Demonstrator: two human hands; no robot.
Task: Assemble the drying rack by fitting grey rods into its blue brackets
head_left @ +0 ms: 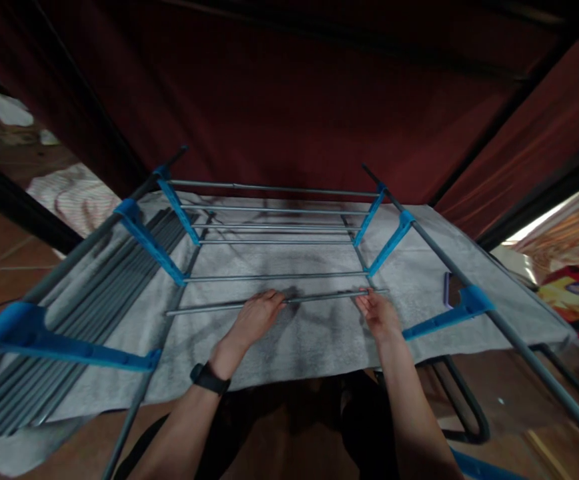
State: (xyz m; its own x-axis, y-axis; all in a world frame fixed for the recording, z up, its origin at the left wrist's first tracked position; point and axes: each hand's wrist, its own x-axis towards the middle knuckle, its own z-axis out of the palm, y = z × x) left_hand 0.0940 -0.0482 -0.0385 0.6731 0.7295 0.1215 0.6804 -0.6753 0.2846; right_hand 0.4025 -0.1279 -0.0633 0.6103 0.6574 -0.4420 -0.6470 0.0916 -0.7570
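Gripping grey rod (319,298) w/ L hand (257,317) nr mid, R hand (379,315) nr end.

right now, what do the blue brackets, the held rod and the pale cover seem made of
Blue brackets: probably plastic, satin, evenly coloured and moulded-looking. Held rod: likely metal, perhaps coated; grey with a dull sheen. Pale cover: apparently fabric, matte, with soft creases.
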